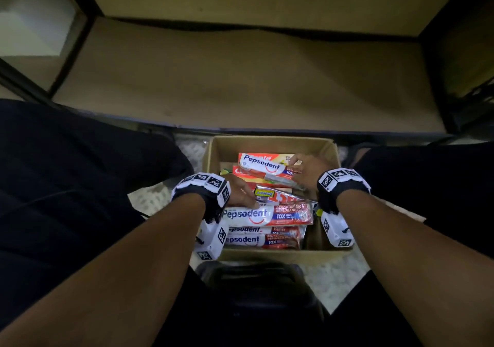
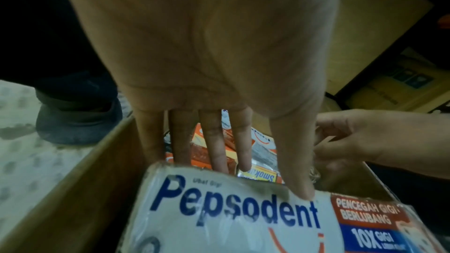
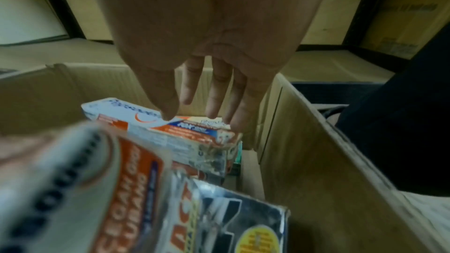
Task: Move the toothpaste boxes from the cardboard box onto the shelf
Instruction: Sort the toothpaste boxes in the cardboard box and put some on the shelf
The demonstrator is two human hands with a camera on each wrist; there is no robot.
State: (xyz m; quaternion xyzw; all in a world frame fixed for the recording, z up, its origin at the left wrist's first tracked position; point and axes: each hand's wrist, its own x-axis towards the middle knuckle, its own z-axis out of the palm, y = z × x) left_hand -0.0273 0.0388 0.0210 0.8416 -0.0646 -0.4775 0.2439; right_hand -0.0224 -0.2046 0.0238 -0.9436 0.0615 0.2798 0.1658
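An open cardboard box (image 1: 267,140) stands on the floor between my knees, below the bare shelf board (image 1: 240,79). It holds several toothpaste boxes. My left hand (image 1: 242,193) (image 2: 258,180) grips the left end of the near wrapped Pepsodent pack (image 1: 267,214) (image 2: 231,218), thumb on top, fingers (image 2: 219,151) down behind its far edge. My right hand (image 1: 299,166) (image 3: 194,116) pinches the right end of the far, tilted Pepsodent box (image 1: 264,166) (image 3: 155,128), with the thumb on its top face and the fingers (image 3: 214,95) over its far edge.
Under the two held packs lie a yellow Smokers box (image 1: 264,193), red packs and more Pepsodent packs (image 1: 256,240). Black shelf uprights (image 1: 438,79) frame the board. My dark-trousered legs flank the box, a shoe (image 2: 78,118) to its left. Another carton (image 2: 401,80) stands at the right.
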